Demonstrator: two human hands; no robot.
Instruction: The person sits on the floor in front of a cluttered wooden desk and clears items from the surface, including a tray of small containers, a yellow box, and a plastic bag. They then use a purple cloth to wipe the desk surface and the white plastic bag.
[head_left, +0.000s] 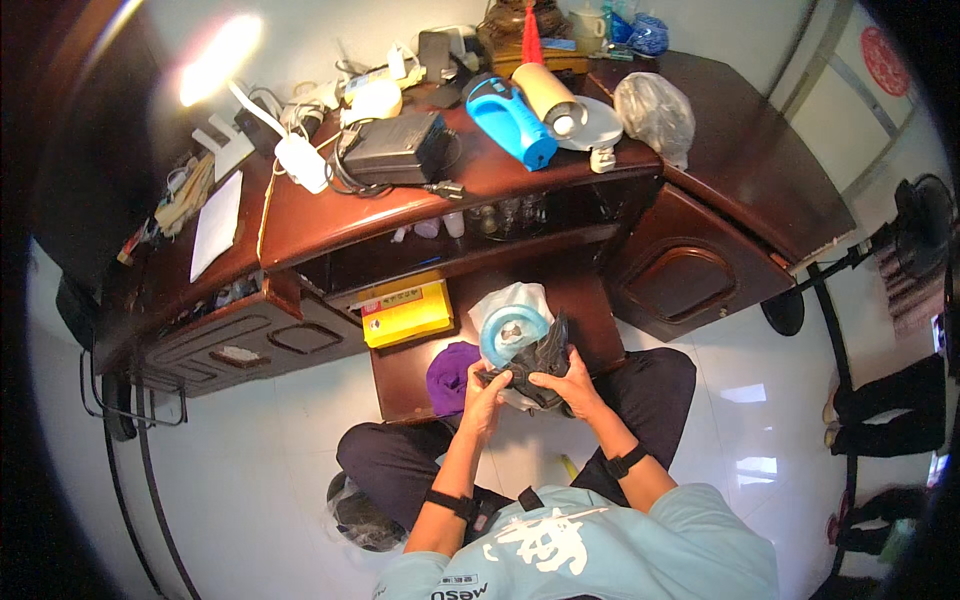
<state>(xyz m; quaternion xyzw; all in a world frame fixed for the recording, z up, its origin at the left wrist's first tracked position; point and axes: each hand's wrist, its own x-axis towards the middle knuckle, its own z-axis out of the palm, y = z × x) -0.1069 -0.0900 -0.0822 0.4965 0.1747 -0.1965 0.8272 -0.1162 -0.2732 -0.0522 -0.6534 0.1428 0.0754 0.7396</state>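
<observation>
My left hand and my right hand grip a crumpled black item from both sides, thumbs on top. It looks like thin leather or fabric, but its exact kind cannot be told. Just beyond it lies a round thing with a light-blue ring, partly covered by the black item. A whitish plastic bag surrounds the ringed thing on the pulled-out wooden shelf. Purple bunched cloth sits close to my left hand. Behind that is a yellow box bearing writing.
The dark wooden desk holds a black power adapter, a blue handheld device, a tan cylinder and a stuffed plastic bag. A lit lamp stands at left. Clear plastic wrapping lies on the floor by my left leg.
</observation>
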